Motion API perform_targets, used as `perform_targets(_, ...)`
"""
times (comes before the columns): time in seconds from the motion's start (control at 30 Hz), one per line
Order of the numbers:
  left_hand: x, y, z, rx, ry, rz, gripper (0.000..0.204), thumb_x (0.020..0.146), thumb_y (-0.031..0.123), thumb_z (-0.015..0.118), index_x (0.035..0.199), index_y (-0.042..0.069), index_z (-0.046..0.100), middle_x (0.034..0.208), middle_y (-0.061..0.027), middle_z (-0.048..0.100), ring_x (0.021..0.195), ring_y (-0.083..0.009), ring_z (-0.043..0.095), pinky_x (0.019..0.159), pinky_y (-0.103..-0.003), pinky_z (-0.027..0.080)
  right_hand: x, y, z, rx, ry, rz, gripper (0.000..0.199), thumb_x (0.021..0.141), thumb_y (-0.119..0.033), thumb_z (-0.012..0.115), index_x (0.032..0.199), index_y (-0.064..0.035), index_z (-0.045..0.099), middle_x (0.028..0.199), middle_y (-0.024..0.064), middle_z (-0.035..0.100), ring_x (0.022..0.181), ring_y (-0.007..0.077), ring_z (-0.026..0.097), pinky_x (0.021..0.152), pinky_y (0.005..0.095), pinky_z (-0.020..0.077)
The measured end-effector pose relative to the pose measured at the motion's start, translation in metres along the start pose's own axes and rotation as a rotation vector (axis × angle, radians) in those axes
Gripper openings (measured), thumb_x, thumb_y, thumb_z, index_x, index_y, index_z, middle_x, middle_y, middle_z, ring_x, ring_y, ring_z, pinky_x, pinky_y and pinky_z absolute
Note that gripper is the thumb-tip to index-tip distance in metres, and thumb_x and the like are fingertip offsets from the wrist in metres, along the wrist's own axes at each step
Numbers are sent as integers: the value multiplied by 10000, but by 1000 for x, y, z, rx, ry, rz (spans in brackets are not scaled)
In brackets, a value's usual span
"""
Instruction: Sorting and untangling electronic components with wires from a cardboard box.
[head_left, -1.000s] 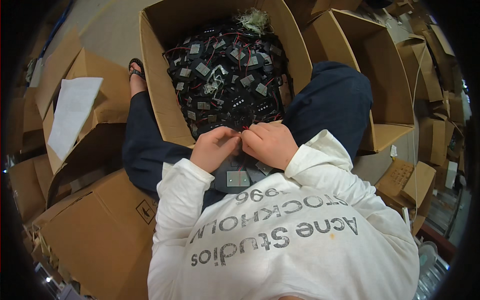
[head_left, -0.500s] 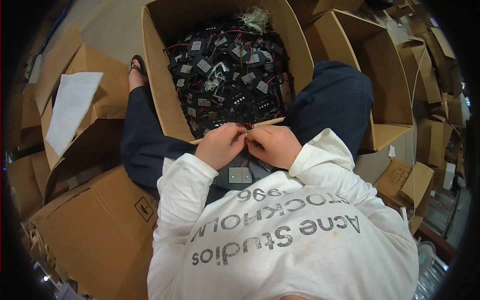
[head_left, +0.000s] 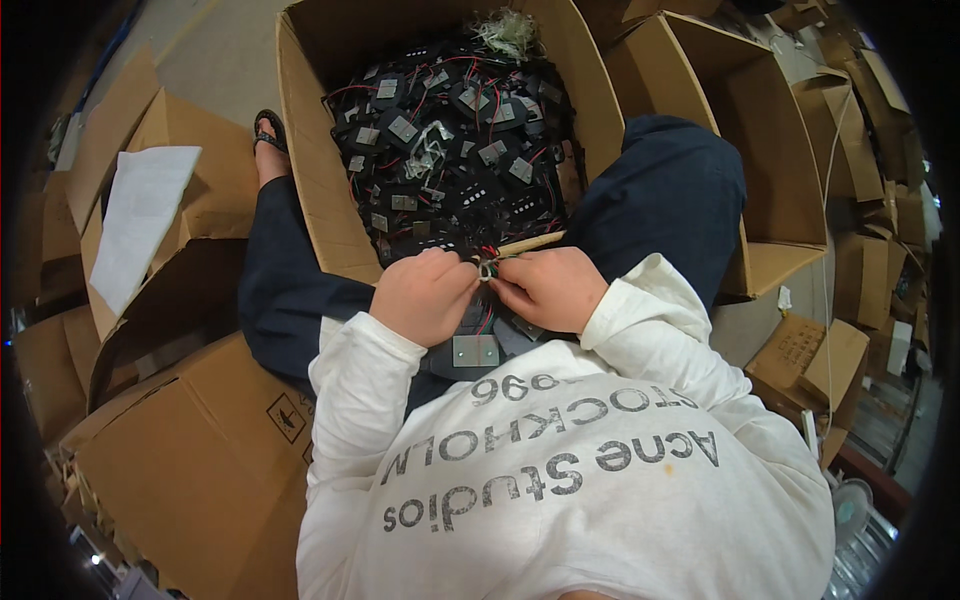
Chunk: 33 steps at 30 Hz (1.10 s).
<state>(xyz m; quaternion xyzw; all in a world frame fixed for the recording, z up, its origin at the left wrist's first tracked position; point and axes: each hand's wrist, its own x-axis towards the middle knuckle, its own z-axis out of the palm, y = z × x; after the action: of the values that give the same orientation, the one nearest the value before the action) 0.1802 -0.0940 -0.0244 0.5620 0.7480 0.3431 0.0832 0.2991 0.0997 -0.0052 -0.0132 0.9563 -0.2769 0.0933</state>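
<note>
My left hand [head_left: 425,295] and my right hand [head_left: 552,289] face each other in front of my lap, fingertips pinched. Between them is a thin whitish loop [head_left: 486,271], like a tie or band, which both hands grip by its sides. It lies at a bundle of red and dark wires [head_left: 489,251]; whether it goes right round them I cannot tell. Below the hands, a black part with a grey metal plate [head_left: 475,351] rests at my lap, a red wire running up from it. More dark parts beside it are partly hidden by my right hand.
An open cardboard box [head_left: 317,165] between my legs holds many black parts with metal plates [head_left: 403,128] and red wires. On them lie a whitish tangle [head_left: 430,150] and a pale stringy clump [head_left: 506,36]. Other cartons [head_left: 190,460] stand on both sides, one with a white sheet [head_left: 142,220].
My hands have drawn slightly apart, the left one moving left. The whitish loop and wire bundle now show between the fingertips. The view has shifted a little.
</note>
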Motion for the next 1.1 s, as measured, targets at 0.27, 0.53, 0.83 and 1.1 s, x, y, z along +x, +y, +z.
perform_targets(0.27, -4, -13, 16, 146, 100, -242, 98, 690, 129, 652, 670, 67, 579, 657, -119, 582, 621, -349, 601, 538, -455, 465, 3, 12, -14, 148, 5, 170, 237, 891, -251, 640, 791, -44, 701, 721, 176, 638, 697, 382, 639, 605, 478, 494)
perform_targets(0.53, -5, -5, -7, -44, 146, -282, 102, 812, 99, 668, 759, 34, 610, 691, -132, 574, 632, -326, 587, 569, -401, 463, -6, 22, -30, 1155, -97, 360, 343, 957, -250, 619, 697, -29, 583, 555, -11, 473, 466, 145, 445, 453, 309, 314)
perform_targets(0.83, 9, -71, -43, -188, 225, -679, 155, 946, 144, 609, 965, -10, 613, 803, -125, 631, 767, -249, 628, 713, -349, 498, -69, 67, -232, 1393, 886, -235, 291, 1042, -188, 500, 763, -107, 498, 601, -11, 311, 503, 110, 318, 510, 291, 279)
perform_targets(1.1, 84, -203, 92, -70, -479, -856, 513, 881, 346, 679, 1365, 191, 606, 1431, -251, 475, 1251, -380, 567, 1039, -411, 467, -58, 222, -200, 1642, 1131, 204, 272, 1044, -214, 547, 799, -98, 522, 675, -7, 419, 590, 127, 375, 580, 285, 323)
